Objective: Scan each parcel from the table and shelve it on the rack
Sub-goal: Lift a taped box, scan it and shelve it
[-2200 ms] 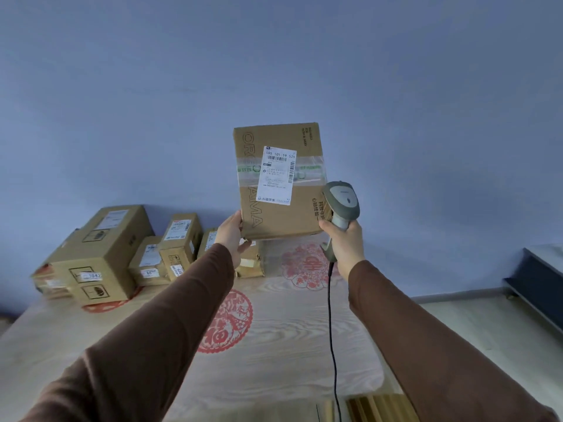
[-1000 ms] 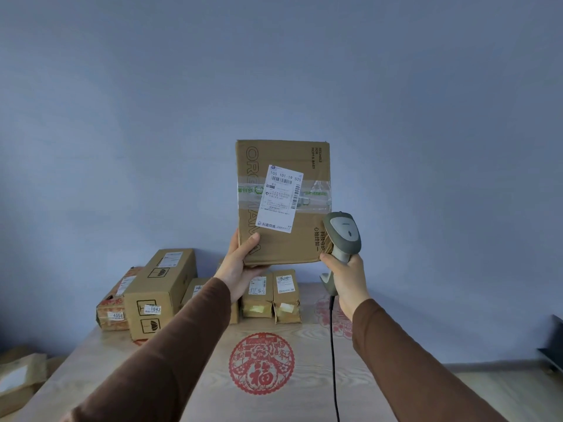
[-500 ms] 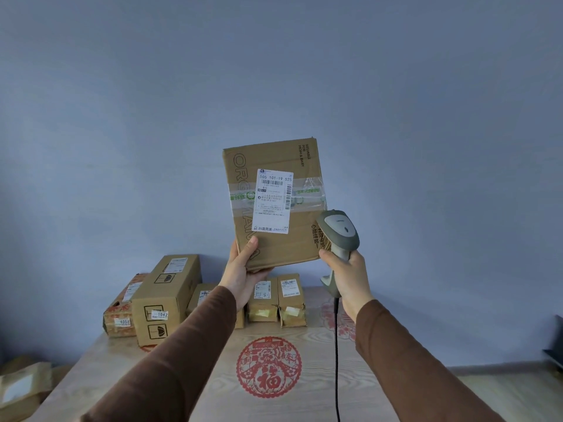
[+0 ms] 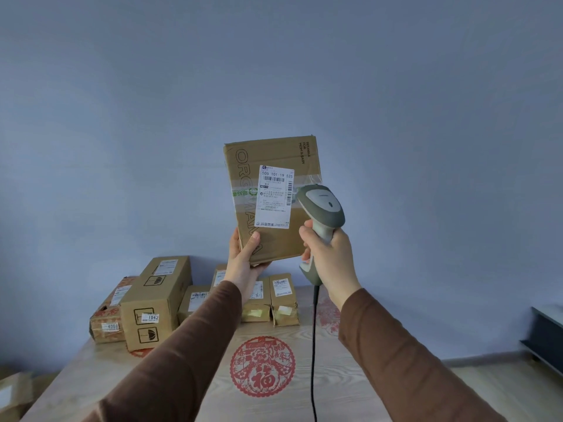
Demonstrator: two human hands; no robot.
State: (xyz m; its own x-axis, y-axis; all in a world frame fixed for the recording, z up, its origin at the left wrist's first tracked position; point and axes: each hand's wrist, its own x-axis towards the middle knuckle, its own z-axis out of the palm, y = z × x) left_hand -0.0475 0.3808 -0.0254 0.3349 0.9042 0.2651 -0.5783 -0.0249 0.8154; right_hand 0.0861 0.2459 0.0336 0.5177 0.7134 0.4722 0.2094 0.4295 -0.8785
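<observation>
My left hand (image 4: 243, 260) grips the lower left corner of a brown cardboard parcel (image 4: 274, 153), held upright in the air with its white shipping label (image 4: 275, 196) facing me. My right hand (image 4: 330, 257) grips the handle of a grey corded barcode scanner (image 4: 324, 205), whose head sits just right of the label and overlaps the parcel's right edge. Several more cardboard parcels (image 4: 155, 296) stand at the far side of the wooden table (image 4: 335, 376). The rack is out of sight.
A black scanner cable (image 4: 313, 345) hangs down over the table. Red paper-cut decals (image 4: 262, 366) mark the tabletop. A dark low cabinet (image 4: 545, 333) stands at the right edge, and another box (image 4: 12, 394) lies on the floor at lower left.
The parcel has tilted slightly to the left, and the scanner head has come closer to the label, now overlapping the parcel's right edge. The view has shifted a little.
</observation>
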